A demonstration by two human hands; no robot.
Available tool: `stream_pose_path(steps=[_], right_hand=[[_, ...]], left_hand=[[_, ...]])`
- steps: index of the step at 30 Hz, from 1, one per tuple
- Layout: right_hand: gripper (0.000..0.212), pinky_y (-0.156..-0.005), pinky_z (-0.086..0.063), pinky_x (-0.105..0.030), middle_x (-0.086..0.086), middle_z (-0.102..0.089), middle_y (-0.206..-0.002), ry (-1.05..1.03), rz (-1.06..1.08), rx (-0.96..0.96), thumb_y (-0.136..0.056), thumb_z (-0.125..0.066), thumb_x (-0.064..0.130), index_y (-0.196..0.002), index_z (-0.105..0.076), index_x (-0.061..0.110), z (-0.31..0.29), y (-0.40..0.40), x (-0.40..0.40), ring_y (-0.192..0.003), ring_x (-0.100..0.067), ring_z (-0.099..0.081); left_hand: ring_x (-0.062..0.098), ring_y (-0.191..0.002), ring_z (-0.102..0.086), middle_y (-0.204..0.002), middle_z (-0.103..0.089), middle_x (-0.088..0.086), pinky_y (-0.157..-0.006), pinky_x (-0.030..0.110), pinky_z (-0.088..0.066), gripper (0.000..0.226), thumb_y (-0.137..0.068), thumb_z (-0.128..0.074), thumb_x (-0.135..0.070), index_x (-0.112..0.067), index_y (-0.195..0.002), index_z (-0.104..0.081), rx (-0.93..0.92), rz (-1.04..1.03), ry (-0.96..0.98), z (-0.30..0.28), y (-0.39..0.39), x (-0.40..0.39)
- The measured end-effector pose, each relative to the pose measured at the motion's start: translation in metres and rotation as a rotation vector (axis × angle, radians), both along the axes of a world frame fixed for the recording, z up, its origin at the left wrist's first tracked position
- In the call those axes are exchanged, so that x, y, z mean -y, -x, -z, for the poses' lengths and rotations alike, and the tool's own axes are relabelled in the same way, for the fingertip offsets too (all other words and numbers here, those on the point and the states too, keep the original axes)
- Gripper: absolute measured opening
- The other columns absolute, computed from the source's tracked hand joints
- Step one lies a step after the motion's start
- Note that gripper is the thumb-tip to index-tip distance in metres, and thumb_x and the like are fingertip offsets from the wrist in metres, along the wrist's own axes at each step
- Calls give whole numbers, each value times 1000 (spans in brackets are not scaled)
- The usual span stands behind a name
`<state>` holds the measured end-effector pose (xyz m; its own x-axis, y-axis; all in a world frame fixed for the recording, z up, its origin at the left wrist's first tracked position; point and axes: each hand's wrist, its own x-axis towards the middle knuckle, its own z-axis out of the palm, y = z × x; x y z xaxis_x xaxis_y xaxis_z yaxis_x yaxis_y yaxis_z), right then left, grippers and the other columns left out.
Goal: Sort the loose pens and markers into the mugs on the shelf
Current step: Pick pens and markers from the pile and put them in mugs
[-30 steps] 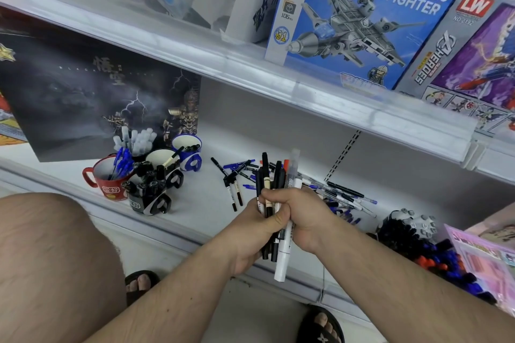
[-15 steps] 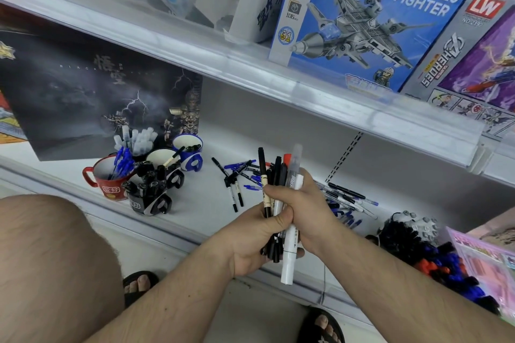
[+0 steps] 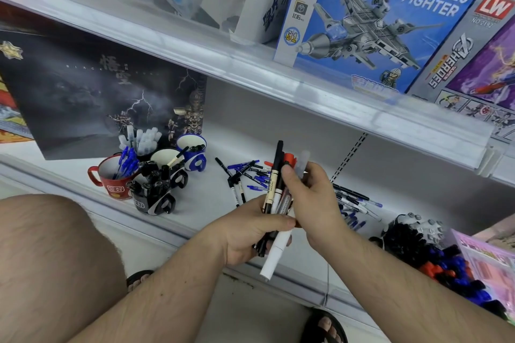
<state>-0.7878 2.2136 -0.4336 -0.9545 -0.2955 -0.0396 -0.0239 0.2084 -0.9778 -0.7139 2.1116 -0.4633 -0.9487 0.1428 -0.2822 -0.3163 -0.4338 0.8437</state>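
Observation:
My left hand (image 3: 250, 234) grips a bundle of pens and markers (image 3: 276, 198) upright in front of the lower shelf. My right hand (image 3: 312, 203) pinches the upper part of the bundle, near a red-capped marker (image 3: 289, 159) and a clear-capped pen. A white marker (image 3: 274, 256) sticks out below my left hand. Loose pens (image 3: 250, 175) lie on the shelf behind the hands, with more pens (image 3: 354, 200) to the right. At the left stand several mugs: a red mug (image 3: 117, 184) with blue pens, a black mug (image 3: 152, 198) with black markers, a white mug (image 3: 167, 159), a blue mug (image 3: 195, 153).
A dark poster box (image 3: 92, 92) stands behind the mugs. Toy boxes (image 3: 376, 22) sit on the upper shelf, whose edge (image 3: 250, 64) overhangs. A pile of black, blue and red caps or markers (image 3: 434, 256) lies right, beside a pink package (image 3: 493, 267). My knee (image 3: 50, 259) is lower left.
The bundle has risen slightly and my right hand has shifted up from clasping it to pinching its upper part; the white marker slid lower.

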Motion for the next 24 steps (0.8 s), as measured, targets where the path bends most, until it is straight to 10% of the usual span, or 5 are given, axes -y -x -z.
stream_pose_path(steps=[13, 18, 24], right_hand=[[14, -73, -41, -34, -5, -61, -83, 91, 192, 324, -94, -65, 27, -87, -64, 15, -13, 32, -1, -76, -20, -53], [38, -63, -43, -32, -2, -68, -78, 242, 271, 293, -95, -64, 14, -128, -46, 23, -6, 47, 17, -71, -16, -61], [39, -60, -48, -33, -9, -61, -87, 298, 195, 312, -94, -63, 7, -127, -52, 24, 10, 40, 65, -67, -20, -56]], left_hand=[[15, -66, -58, -85, -72, 3, -64, 25, -49, 18, -92, -58, 1, -14, -102, -61, 46, -41, 60, 9, -3, 12], [17, -68, -57, -86, -72, 1, -62, 25, -49, 13, -96, -57, -6, -13, -106, -60, 97, -115, 72, 14, -13, 38], [16, -63, -59, -86, -72, 3, -69, 32, -41, 14, -95, -59, -7, -11, -107, -62, 162, -328, 106, 18, -26, 80]])
